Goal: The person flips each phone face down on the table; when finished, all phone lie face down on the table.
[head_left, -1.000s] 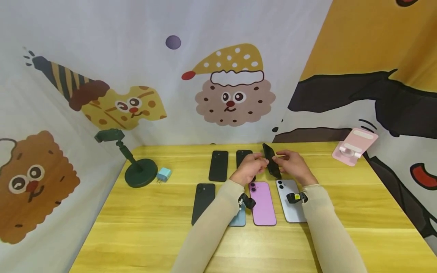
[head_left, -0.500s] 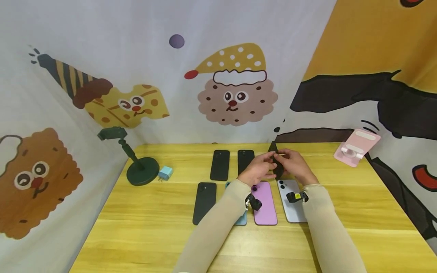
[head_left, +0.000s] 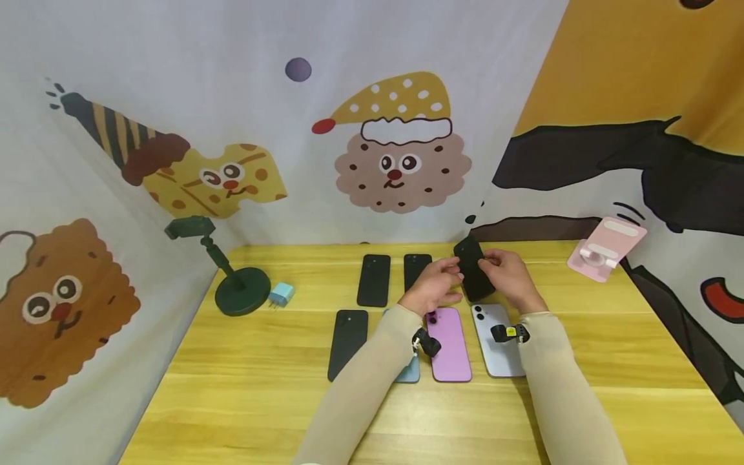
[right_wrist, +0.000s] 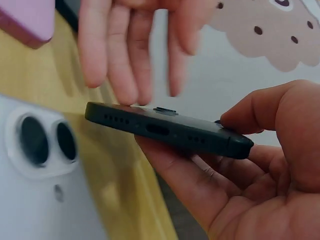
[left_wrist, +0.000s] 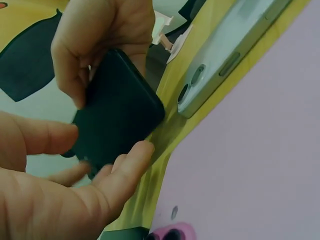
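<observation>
A dark smartphone [head_left: 475, 271] is raised off the table at the back, tilted, with its camera end away from me. My right hand [head_left: 509, 276] grips it by its right edge; in the right wrist view the thumb lies on one face and the fingers support the other. My left hand [head_left: 433, 284] is at the phone's left side, its fingers [right_wrist: 117, 60] extended close to the edge in the right wrist view. Whether they touch it I cannot tell. Just in front lie a white phone [head_left: 496, 342] and a pink phone [head_left: 450, 349], both camera side up.
Two black phones, one at the far left [head_left: 374, 281] and one partly behind my left hand [head_left: 417, 266], lie at the back. Nearer are another black phone [head_left: 347, 342] and a blue phone [head_left: 409, 371] under my left forearm. A green stand [head_left: 241, 290], blue charger [head_left: 281, 294] and pink stand [head_left: 604, 248] flank them.
The dark phone has turned from nearly edge-on to showing its broad back toward me. My left fingers have drawn off it to its left side; my right hand keeps hold.
</observation>
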`<state>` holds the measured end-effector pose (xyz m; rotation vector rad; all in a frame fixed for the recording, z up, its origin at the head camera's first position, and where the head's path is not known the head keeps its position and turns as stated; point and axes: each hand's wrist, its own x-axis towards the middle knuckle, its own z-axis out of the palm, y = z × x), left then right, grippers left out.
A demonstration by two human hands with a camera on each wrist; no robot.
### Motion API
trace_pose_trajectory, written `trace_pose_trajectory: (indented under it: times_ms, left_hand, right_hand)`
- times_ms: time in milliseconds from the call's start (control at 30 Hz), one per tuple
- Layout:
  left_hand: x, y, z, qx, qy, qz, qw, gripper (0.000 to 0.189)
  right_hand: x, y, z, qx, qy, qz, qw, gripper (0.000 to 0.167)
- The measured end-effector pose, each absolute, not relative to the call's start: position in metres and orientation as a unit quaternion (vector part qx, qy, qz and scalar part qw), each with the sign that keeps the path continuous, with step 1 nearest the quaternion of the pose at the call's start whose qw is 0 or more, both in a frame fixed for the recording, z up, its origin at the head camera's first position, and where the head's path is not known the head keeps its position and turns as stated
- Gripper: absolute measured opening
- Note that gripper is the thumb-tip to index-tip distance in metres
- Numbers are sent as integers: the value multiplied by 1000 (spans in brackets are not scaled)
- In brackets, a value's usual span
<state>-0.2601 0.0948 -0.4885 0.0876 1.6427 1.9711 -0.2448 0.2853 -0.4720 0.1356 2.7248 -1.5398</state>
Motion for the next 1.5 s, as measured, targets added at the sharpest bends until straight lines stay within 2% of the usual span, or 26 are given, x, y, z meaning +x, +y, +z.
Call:
trace_pose_trajectory:
  times_ms: [133, 300, 500, 733, 1033, 1267, 1500]
  left_hand:
    - [-261, 94, -489, 9, 582, 761, 286, 64]
    - [-261, 97, -490, 6, 543, 784, 300, 54]
    - [-261, 96, -490, 11, 556, 781, 283, 56]
    - [-262, 94, -488, -7, 576, 774, 261, 63]
    - [-264, 99, -490, -11, 630, 743, 224, 50]
    - [-262, 100, -492, -2, 677, 706, 206, 57]
    - [-256, 98, -483, 24, 770, 613, 177, 60]
  right_hand:
    - [-241, 281, -461, 42, 866, -498, 8, 51]
    - [-236, 273, -449, 31, 860, -509, 7, 50]
    - [-231, 278, -444, 37, 867, -497, 3, 48]
    - [-238, 286, -452, 42, 870, -491, 6, 49]
    - [-250, 296, -478, 49, 883, -467, 25, 49]
    - [-256, 298, -493, 46, 896, -440, 30, 43]
    - [-254, 293, -493, 49, 899, -434, 32, 44]
